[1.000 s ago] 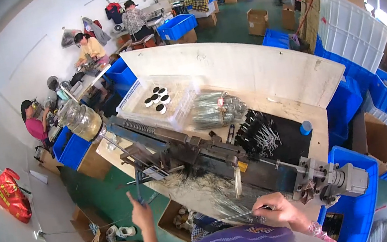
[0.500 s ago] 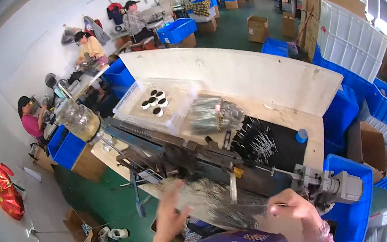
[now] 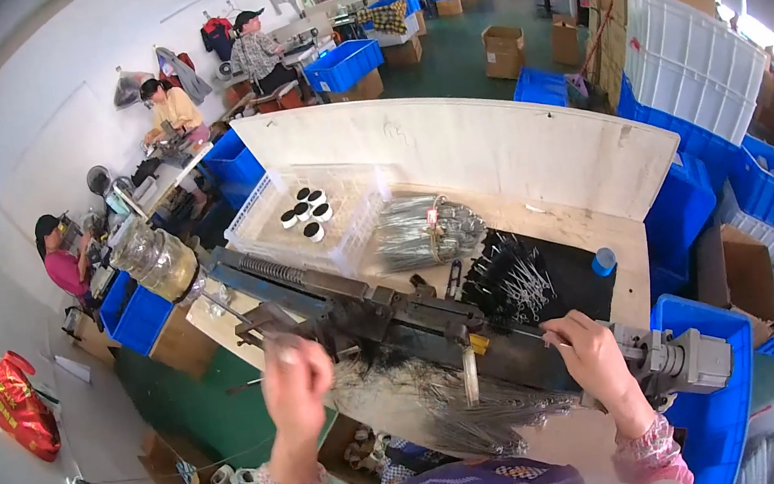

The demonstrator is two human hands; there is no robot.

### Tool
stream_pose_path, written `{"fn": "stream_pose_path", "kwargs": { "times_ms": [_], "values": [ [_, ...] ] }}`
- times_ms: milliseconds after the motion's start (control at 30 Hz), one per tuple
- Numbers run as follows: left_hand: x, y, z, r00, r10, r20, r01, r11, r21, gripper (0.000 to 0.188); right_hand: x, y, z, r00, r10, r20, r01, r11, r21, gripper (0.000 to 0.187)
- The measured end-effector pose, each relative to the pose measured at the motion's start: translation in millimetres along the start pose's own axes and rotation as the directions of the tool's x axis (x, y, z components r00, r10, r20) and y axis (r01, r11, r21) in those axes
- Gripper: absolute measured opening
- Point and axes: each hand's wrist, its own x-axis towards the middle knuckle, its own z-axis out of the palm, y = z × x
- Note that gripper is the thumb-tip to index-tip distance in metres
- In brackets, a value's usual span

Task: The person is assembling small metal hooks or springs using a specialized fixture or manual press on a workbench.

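Note:
My right hand (image 3: 591,356) is closed, its fingertips pinched at the rod near the right end of a long dark metal machine (image 3: 388,311). What they hold is too small to make out. My left hand (image 3: 296,383) is raised in front of the machine's left part, with its fingers smeared by motion. Many thin metal wires (image 3: 480,415) lie in a loose heap on the bench before the machine, between my hands. A pale upright metal piece (image 3: 470,376) stands at the machine's near side, beside a yellow tab (image 3: 479,344).
Behind the machine are a white crate (image 3: 338,189) with several black-topped white rolls, a bundle of wires (image 3: 426,231), a black mat (image 3: 562,260) with loose metal pieces, and a blue cap (image 3: 603,261). A white board (image 3: 461,134) edges the bench. Co-workers sit farther left.
My right hand, which held a thin wire over the heap, has moved up to the machine's rod. My left hand has moved left and up, its spread fingers now blurred.

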Motion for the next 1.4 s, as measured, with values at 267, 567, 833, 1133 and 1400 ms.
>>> {"fn": "stream_pose_path", "kwargs": {
  "times_ms": [267,567,833,1133,1400],
  "values": [
    [-61.8,-143.2,86.8,0.837,-0.201,0.510,0.039,0.950,0.309,0.021,2.5,2.7,34.7,0.977,-0.203,0.067,0.213,0.945,-0.249,0.014],
    [-17.5,-45.7,97.1,0.592,-0.530,0.608,0.805,0.428,-0.411,0.018,17.7,11.4,43.5,0.974,-0.172,0.150,0.216,0.906,-0.364,0.011],
    [-29.6,-102.2,1.9,0.828,-0.390,0.403,0.553,0.449,-0.702,0.023,-1.6,-7.2,39.6,0.964,-0.189,0.185,0.222,0.959,-0.174,0.014],
    [8.7,-114.2,148.9,0.657,-0.048,0.753,-0.274,0.915,0.297,0.028,97.6,85.1,48.1,0.895,0.110,0.433,0.119,0.876,-0.467,0.019],
    [26.5,-124.1,180.7,0.655,-0.120,0.746,-0.484,0.692,0.535,0.022,11.2,29.5,-0.7,0.922,-0.006,0.387,0.011,1.000,-0.013,0.025]
  ]
}}
